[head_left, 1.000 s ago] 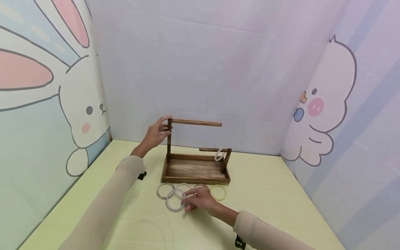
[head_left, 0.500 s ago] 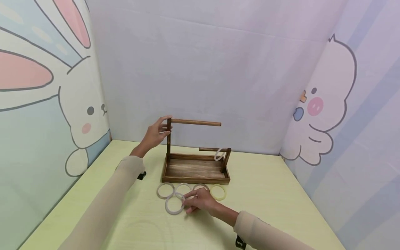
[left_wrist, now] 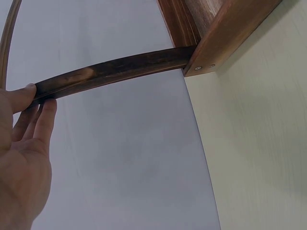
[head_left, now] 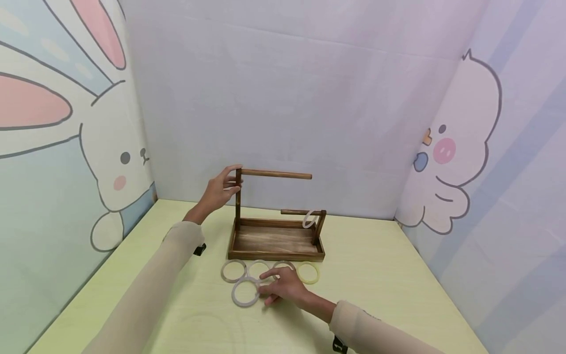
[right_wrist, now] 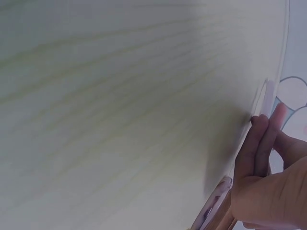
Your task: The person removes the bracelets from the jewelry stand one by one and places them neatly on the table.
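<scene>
My left hand grips the tall left post of a dark wooden rack near its top, thumb on one side and fingers on the other. Low over the table, my right hand has its fingertips right at the right edge of a pale lilac bangle, its fingers fairly straight and spread. This bangle lies in front of a row: a greyish-brown bangle, a pale bangle, a brown bangle partly hidden by the hand, and a yellow bangle.
A whitish bangle hangs on the rack's short lower bar. The long upper bar extends rightward from the tall post. Behind the light yellow table stands a pale cloth wall, with cartoon-printed panels on both sides.
The lilac bangle has come down from a tilt to lie on the table, slightly toward me. My right fingers have spread a little at its edge. The left hand stays on the post.
</scene>
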`<state>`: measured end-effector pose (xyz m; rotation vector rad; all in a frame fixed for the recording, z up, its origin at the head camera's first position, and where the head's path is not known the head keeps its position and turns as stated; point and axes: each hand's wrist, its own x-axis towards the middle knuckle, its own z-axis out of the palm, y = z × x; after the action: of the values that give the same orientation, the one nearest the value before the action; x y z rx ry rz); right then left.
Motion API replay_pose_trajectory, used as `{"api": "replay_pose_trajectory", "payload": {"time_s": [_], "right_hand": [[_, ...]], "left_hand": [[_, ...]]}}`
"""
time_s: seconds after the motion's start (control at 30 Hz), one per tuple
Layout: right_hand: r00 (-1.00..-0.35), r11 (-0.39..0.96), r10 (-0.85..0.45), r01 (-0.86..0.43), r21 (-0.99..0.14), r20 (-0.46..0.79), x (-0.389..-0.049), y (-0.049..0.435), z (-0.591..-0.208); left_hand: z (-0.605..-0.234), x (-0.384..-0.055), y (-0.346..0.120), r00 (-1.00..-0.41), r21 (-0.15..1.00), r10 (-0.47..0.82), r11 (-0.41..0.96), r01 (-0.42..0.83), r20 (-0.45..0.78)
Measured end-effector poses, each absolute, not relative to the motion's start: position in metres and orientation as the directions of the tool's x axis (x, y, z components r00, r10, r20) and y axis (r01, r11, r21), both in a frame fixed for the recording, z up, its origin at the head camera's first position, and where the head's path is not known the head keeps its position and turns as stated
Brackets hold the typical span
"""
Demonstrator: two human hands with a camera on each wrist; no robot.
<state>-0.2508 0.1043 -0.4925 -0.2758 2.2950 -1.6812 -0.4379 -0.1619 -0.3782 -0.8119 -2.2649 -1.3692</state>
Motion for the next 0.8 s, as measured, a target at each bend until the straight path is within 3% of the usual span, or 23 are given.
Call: {"api": "replay_pose_trajectory", "payload": {"time_s": [0.8], "right_hand": [[-0.962,0.351,-0.274,-0.09,-0.932,-0.01,-0.2513,0.1023,-0.5004]], "left_hand": [[-0.3802,-0.439,-0.1615,-0.76,0.668,0.28,0.363,0.649,0.587]]}}
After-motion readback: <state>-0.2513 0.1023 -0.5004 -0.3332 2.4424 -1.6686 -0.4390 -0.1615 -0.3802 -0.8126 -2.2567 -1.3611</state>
